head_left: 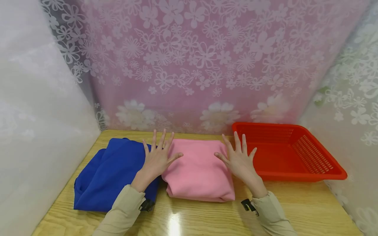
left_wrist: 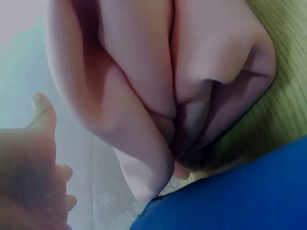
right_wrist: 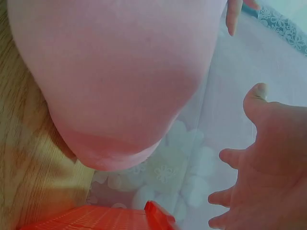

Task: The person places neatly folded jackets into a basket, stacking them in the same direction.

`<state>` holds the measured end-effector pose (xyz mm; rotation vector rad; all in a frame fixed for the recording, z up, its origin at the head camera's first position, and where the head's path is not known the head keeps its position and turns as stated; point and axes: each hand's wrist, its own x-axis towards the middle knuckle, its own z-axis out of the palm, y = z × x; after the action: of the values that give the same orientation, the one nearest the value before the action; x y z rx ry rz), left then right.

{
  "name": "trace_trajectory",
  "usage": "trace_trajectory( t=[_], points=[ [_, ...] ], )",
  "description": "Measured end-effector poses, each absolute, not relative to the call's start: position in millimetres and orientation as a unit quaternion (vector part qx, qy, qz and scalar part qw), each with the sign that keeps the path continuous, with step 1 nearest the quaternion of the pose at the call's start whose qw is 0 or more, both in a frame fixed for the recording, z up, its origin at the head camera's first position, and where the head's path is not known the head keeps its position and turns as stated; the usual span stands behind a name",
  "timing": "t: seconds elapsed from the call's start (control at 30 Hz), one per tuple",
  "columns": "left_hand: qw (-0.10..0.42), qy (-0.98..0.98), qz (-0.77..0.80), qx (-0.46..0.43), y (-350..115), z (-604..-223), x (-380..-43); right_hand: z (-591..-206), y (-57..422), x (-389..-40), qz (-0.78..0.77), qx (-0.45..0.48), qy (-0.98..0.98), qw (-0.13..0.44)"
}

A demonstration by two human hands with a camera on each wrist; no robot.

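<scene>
A folded pink cloth (head_left: 198, 170) lies in the middle of the wooden table, its layered folds (left_wrist: 139, 86) showing in the left wrist view. My left hand (head_left: 156, 159), fingers spread, hovers over the gap between it and a folded blue cloth (head_left: 118, 173) on the left. On the other side my right hand (head_left: 240, 162) is held with fingers spread over the pink cloth's right edge, near a red plastic basket (head_left: 301, 177). Both palms face down and inward, and neither hand holds anything. The right wrist view shows the pink cloth's smooth rounded side (right_wrist: 115, 86) beside that hand.
The red basket has slotted walls and stands at the table's back right. Floral curtains (head_left: 189, 65) hang behind the table, with pale sheets (head_left: 44, 114) along the left and right sides. Bare wood of the table (head_left: 200, 219) shows in front of the cloths.
</scene>
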<state>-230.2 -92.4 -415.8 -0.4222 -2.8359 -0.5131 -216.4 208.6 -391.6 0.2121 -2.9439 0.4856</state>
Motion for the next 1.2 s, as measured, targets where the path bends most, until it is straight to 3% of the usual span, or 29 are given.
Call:
trace_trajectory(
  t=[0.33,0.6,0.8,1.0,1.2],
  points=[
    [0.117,-0.949,-0.266,-0.123,-94,-413,-233,-391,206,-214,0.184,0.079,-0.973,0.117],
    [0.156,-0.907,-0.374,-0.114,-95,-422,-229,-405,206,-209,0.236,0.125,-0.951,0.155],
    [0.121,-0.902,-0.398,-0.113,-89,-434,-221,-423,201,-206,0.240,0.161,-0.939,0.187],
    [0.058,-0.907,-0.399,-0.118,-78,-446,-211,-438,199,-202,0.250,0.155,-0.943,0.153],
    [0.017,-0.908,-0.404,-0.105,-70,-455,-207,-444,202,-200,0.284,0.126,-0.947,0.082]
  ],
)
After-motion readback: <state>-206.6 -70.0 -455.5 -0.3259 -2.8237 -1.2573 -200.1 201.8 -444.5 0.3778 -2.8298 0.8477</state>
